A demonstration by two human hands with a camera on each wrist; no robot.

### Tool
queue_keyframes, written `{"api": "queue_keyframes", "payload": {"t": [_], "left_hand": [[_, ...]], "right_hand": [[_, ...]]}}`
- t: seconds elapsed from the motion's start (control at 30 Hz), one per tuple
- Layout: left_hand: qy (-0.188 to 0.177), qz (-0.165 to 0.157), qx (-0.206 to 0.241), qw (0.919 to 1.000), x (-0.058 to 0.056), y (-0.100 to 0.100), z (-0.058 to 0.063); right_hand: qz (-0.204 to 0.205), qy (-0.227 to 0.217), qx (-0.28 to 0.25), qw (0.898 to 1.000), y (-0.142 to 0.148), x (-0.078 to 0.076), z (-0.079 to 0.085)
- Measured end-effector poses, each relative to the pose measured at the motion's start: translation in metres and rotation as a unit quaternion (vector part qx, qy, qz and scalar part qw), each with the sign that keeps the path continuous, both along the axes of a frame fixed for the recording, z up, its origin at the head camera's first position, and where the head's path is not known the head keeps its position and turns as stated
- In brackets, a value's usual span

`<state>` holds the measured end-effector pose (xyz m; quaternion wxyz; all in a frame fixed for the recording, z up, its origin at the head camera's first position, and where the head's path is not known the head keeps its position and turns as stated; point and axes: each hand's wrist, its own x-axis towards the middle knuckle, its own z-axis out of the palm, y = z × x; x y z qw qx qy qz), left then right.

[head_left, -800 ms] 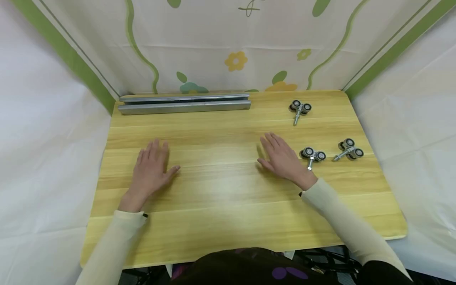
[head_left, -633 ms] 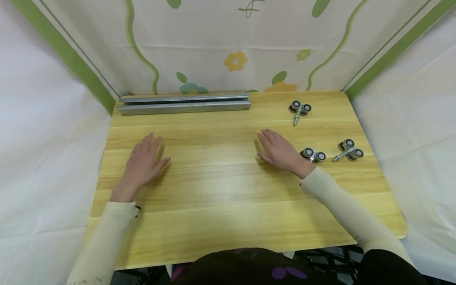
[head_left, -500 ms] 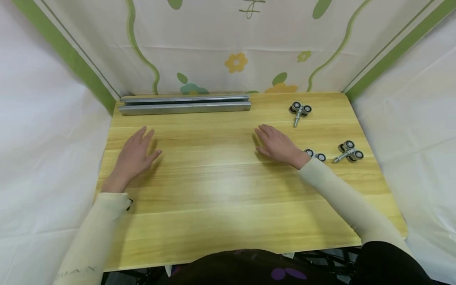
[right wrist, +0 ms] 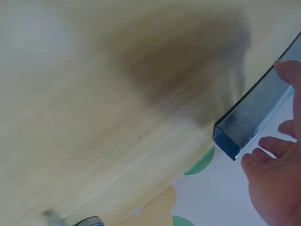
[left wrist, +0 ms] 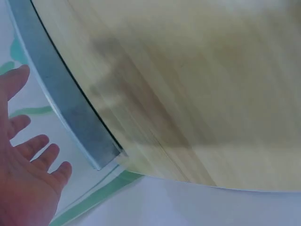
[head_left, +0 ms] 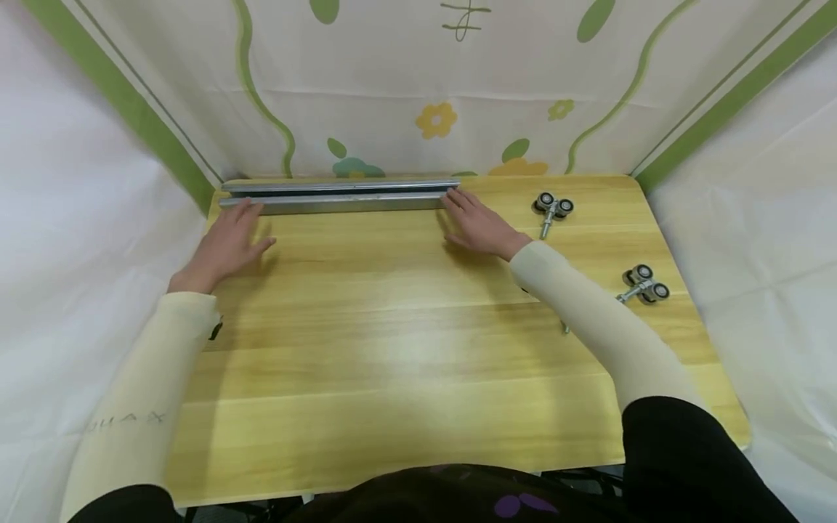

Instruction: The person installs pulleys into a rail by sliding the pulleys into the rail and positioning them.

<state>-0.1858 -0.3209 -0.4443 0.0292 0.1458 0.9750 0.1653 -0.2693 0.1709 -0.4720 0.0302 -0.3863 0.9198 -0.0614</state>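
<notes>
A long grey metal track (head_left: 353, 203), with a dark slot running along it, lies at the back left of the wooden table. My left hand (head_left: 222, 247) is at its left end, fingertips over the near side. In the left wrist view the fingers of that hand (left wrist: 30, 183) are spread beside the track (left wrist: 70, 94), not curled round it. At the other end is my right hand (head_left: 482, 226), its fingertips at the track's right tip. The right wrist view has this hand (right wrist: 275, 183) loosely bent next to the track's open end (right wrist: 226, 141); contact is unclear.
On the right side of the table are roller trolleys with bolts: one at the back (head_left: 552, 208), another farther right (head_left: 646, 284). A third is mostly hidden beneath my right forearm, with only its bolt tip (head_left: 565, 328) showing. A printed cloth (head_left: 392, 65) hangs behind the table.
Both hands have moved away from my body to the metal track, the left also leftward and the right slightly leftward. My right sleeve now covers most of one trolley.
</notes>
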Motion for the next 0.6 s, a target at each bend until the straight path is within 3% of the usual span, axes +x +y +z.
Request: {"api": "queue_keyframes", "payload": {"t": [0.17, 0.33, 0.5, 0.6], "left_hand": [[-0.016, 0.000, -0.012, 0.9998, -0.023, -0.007, -0.002], [-0.044, 0.013, -0.014, 0.9989, -0.039, -0.010, -0.003], [-0.087, 0.027, -0.026, 0.9955, -0.051, -0.012, -0.005], [-0.094, 0.025, -0.036, 0.9946, -0.062, -0.008, -0.007]], "right_hand": [[-0.012, 0.001, 0.016, 1.000, -0.018, -0.024, 0.000], [-0.026, -0.016, 0.014, 0.999, -0.032, -0.043, 0.004], [-0.031, -0.036, 0.028, 0.998, -0.040, -0.055, 0.007], [-0.037, -0.040, 0.034, 0.998, -0.041, -0.059, 0.007]]}}
